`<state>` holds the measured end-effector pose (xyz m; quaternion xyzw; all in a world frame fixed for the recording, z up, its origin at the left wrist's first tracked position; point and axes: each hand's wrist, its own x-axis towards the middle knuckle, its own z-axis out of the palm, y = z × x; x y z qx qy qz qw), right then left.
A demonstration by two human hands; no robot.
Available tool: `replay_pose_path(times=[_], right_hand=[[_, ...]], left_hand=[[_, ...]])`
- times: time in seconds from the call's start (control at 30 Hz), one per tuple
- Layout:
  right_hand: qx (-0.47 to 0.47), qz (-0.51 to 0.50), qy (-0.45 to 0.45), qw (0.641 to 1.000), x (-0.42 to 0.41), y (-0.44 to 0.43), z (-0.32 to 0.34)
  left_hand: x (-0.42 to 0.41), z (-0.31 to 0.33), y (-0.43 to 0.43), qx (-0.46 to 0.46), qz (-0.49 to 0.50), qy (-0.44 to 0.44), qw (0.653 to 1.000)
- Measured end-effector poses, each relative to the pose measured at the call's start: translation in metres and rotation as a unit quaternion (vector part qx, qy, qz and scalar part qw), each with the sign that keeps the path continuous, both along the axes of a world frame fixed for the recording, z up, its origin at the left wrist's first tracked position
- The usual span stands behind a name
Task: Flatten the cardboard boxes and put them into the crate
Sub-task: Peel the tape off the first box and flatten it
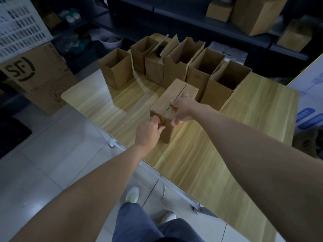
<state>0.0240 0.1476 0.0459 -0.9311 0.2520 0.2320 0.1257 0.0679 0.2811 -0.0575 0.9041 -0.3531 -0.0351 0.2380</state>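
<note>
While the pale wood-grain tabletop (201, 154) fills the middle and right of the view, a tiled floor (52, 154) is seen to its left. At the far left, a large printed carton (38, 74) is stood on that floor, and a white slatted crate (21, 28) is set on top of it, well apart from the tabletop. Dark shelving (174, 18) is seen along the far side, with a few brown shelf cartons (257, 13) on it at the far right.

Along the far edge of the tabletop a row of open boxes (176, 67) is stood upright, tops open, most of them touching their neighbours; the leftmost is set slightly apart.

Just near of that row, around the middle of the tabletop, a closed box (167, 100) is stood with its two top flaps meeting at a seam. Its near left corner is gripped by the left hand (148, 131), whose fingers are curled round the edge. Its right top flap is held by the right hand (183, 109), with fingers bent over the top to the seam and the thumb pressed on the right side.
</note>
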Motion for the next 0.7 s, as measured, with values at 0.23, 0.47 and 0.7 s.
replay_pose_path(times=[0.23, 0.47, 0.7], right_hand=[[-0.003, 0.004, -0.005, 1.000, -0.002, -0.001, -0.001], [-0.009, 0.010, 0.003, 1.000, -0.001, 0.001, -0.001], [0.007, 0.047, 0.027, 0.999, 0.010, 0.008, -0.008]], left_hand=[[0.001, 0.002, -0.002, 0.036, -0.054, -0.027, 0.998], [0.031, 0.062, 0.018, 0.040, -0.137, 0.154, 0.978], [0.048, 0.091, 0.017, -0.053, -0.115, 0.278, 0.952]])
